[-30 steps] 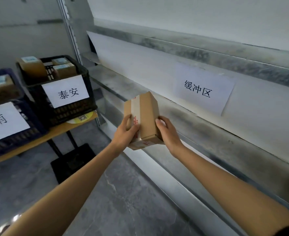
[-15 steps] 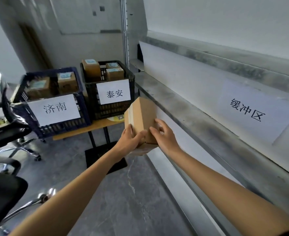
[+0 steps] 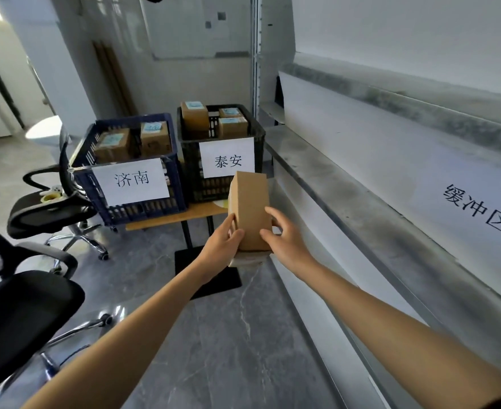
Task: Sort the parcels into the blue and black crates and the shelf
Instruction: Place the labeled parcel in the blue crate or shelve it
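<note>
Both hands are holding one brown cardboard parcel [image 3: 250,211] up in the air, upright, plain face to the camera. It is hanging over the grey floor [image 3: 228,335], in front of the black crate [image 3: 191,172] and just left of the shelf [image 3: 361,219] edge, touching neither.

The left hand [image 3: 221,242] is gripping the parcel's lower left side, thumb pressing the near face; the other left fingers are going round the far side, out of sight. The right hand [image 3: 284,240] is gripping the lower right side, fingers [image 3: 273,212] spread a little up the right edge, thumb lying on the near face.

The blue crate [image 3: 146,209] and the black crate are sitting side by side on a small wooden desk [image 3: 178,218], blue on the left. Each is carrying a white paper label with Chinese characters on its front — blue crate label [image 3: 131,181], black crate label [image 3: 228,160].

Two taped parcels are lying in the blue crate [image 3: 113,144], [image 3: 155,137]. Three are showing in the black crate [image 3: 194,115], [image 3: 231,112], [image 3: 233,126].

The shelf is running along the right, grey and smudged, with a white sign [image 3: 476,208] on the panel behind it.

Left side — a black office chair [image 3: 45,208] is standing beside the blue crate with a tape roll [image 3: 50,196] on its seat, and a second black chair [image 3: 16,314] is sitting nearer the camera.
</note>
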